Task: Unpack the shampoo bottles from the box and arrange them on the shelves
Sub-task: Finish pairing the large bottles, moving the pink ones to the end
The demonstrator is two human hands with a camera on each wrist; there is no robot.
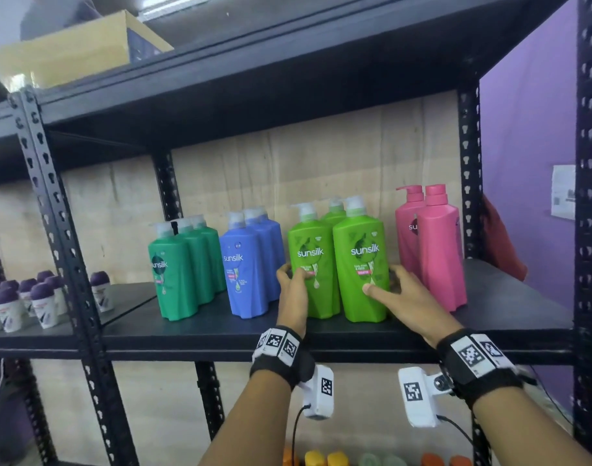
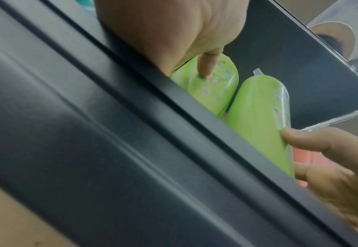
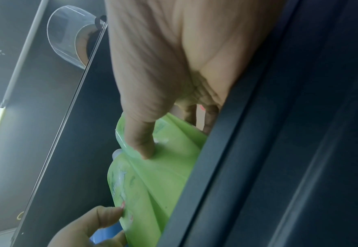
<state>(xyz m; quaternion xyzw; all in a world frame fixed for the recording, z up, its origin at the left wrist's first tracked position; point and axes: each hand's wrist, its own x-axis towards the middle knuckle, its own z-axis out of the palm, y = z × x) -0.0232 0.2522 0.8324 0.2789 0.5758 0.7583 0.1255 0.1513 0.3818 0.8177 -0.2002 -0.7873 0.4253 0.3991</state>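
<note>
Your left hand and right hand wrap round two tall lime-green plastic shampoo bottles on the black metal shelf, so push both back slowly, straight and together, beside the pink bottles.

On the middle shelf four clusters of shampoo bottles stand in a row from 9 to 3 o'clock. In the third cluster, two bottles stand in front, another behind toward 12. The left hand rests on that cluster's 9 o'clock side, the right hand on its 3 o'clock side. Small roll-on bottles stand on the neighbouring shelf at 9. A cardboard box sits on the shelf above, toward 10.
</note>
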